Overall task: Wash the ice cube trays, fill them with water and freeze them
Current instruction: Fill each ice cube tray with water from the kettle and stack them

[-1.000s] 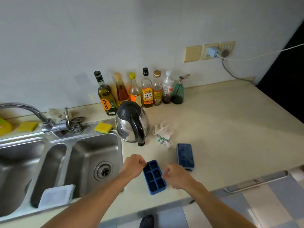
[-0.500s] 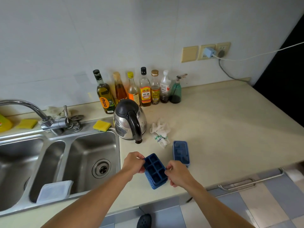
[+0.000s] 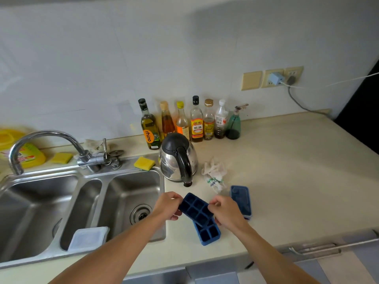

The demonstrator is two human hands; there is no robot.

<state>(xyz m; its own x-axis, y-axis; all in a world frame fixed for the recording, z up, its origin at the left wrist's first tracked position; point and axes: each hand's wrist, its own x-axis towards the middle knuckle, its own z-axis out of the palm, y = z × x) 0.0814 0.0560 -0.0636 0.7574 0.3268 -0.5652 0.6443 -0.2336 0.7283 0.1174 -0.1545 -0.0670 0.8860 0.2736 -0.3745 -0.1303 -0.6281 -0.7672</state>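
A dark blue ice cube tray (image 3: 195, 209) is lifted and tilted above the counter, held at both ends. My left hand (image 3: 168, 204) grips its left edge and my right hand (image 3: 226, 212) pinches its right edge. Under it a lighter blue tray (image 3: 209, 233) lies on the counter near the front edge. A third blue tray with a lid (image 3: 241, 200) lies to the right. A clear lid (image 3: 88, 238) leans in the sink (image 3: 127, 189).
A steel kettle (image 3: 177, 158) stands just behind the trays, with a crumpled cloth (image 3: 214, 175) beside it. Several bottles (image 3: 196, 119) line the wall. Faucet (image 3: 47, 138) and yellow sponge (image 3: 144, 163) sit at the sink's back rim. Cream counter (image 3: 287, 171) stretches right.
Both hands have lifted the dark tray out of the lighter blue tray, which stays on the counter. The camera has moved closer and slightly left.
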